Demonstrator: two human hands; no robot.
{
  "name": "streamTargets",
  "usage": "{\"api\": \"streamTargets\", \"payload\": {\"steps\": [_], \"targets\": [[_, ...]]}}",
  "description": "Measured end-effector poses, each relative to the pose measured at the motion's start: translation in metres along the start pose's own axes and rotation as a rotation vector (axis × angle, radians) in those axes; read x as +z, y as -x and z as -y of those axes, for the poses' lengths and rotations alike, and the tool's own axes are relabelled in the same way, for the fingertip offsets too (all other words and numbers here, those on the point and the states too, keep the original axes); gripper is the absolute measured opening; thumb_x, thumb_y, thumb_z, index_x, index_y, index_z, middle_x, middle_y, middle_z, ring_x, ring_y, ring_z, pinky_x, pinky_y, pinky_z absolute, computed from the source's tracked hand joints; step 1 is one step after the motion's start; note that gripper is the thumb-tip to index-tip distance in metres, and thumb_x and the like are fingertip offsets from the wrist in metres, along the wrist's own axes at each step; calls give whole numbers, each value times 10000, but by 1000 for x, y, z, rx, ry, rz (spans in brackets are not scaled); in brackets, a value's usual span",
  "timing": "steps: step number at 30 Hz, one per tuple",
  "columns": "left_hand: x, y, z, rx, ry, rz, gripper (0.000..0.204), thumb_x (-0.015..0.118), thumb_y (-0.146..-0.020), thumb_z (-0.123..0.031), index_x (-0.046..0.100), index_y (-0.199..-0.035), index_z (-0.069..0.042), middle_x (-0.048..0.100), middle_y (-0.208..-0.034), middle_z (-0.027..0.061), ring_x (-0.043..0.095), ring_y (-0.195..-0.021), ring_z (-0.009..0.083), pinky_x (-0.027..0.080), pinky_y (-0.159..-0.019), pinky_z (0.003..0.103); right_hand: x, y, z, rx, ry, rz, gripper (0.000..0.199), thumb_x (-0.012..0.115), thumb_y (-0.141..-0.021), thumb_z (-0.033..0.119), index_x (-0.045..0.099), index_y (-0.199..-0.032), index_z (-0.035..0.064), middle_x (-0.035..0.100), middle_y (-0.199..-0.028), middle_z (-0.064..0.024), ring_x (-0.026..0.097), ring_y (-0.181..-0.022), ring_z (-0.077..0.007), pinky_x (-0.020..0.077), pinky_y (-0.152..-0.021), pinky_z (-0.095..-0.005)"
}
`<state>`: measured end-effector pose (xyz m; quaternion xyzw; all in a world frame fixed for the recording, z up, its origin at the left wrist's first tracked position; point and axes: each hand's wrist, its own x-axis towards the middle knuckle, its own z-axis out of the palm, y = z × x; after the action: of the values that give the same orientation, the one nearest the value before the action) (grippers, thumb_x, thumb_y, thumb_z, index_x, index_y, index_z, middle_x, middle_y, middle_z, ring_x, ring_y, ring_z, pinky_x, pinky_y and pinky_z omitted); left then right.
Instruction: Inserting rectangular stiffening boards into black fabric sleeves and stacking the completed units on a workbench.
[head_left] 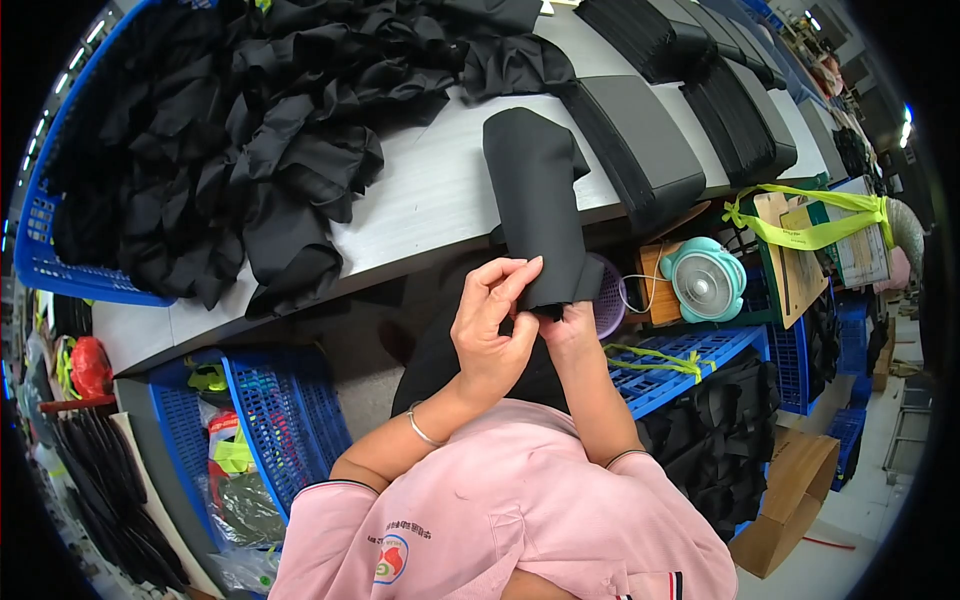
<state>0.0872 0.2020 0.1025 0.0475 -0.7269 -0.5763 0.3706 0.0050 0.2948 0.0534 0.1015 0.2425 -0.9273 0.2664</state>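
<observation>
Left hand (495,312) pinches the black cloth (540,195) by its near end.

Off the right part of the pale grey counter's (430,205) front edge, a round turquoise plastic fan (705,282) stands just beside a brown wooden box (661,262); a purple perforated plastic basket (608,303) sits near them, closer to that edge; a lime-green fabric strap (820,238) crosses a tan flat board (788,265); by the counter's front left corner are a blue lattice plastic crate (285,425) and a shiny red bundle (91,368).
</observation>
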Motion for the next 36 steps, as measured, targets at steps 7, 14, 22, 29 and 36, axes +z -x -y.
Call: {"api": "streamTargets", "payload": {"steps": [7, 14, 22, 29, 36], "targets": [[-8, 1, -4, -1, 10, 10, 537, 626, -736, 134, 673, -1248, -22, 583, -1223, 118, 619, -835, 161, 532, -678, 253, 2, -5, -3, -27, 87, 32, 246, 696, -911, 189, 628, -1098, 44, 664, -1008, -88, 669, -865, -184, 597, -743, -338], [-29, -1, 48, -167, -187, -102, 373, 588, -892, 41, 690, -1240, -45, 701, -1000, 122, 678, -857, 172, 536, -790, 290, -30, -35, -36, -500, 535, -31, 362, 649, -969, 182, 568, -1280, 16, 618, -1229, -77, 596, -1125, -199, 489, -999, -349], [-38, 17, 111, -806, 405, -169, 231, 575, -997, -117, 709, -1149, -6, 728, -879, 28, 678, -747, 91, 465, -592, 213, 7, -46, -2, -310, 1585, 303, 248, 638, -936, 84, 633, -1165, -13, 671, -1101, -166, 639, -1007, -269, 491, -917, -350], [-10, 26, 118, -941, 517, -172, 226, 620, -972, -152, 652, -789, -23, 686, -767, 45, 624, -671, 108, 473, -595, 243, 7, -49, -42, -898, 2343, 159, 154, 634, -816, 93, 665, -952, 27, 645, -819, -209, 657, -752, -372, 535, -708, -454], [0, 43, 132, -971, 547, -58, 189, 589, -964, -80, 650, -799, -10, 659, -750, 3, 551, -649, 62, 443, -606, 237, -7, -58, -56, -737, 2366, 184, 172, 592, -815, 72, 671, -943, -10, 668, -875, -210, 671, -824, -381, 529, -739, -470]]}}
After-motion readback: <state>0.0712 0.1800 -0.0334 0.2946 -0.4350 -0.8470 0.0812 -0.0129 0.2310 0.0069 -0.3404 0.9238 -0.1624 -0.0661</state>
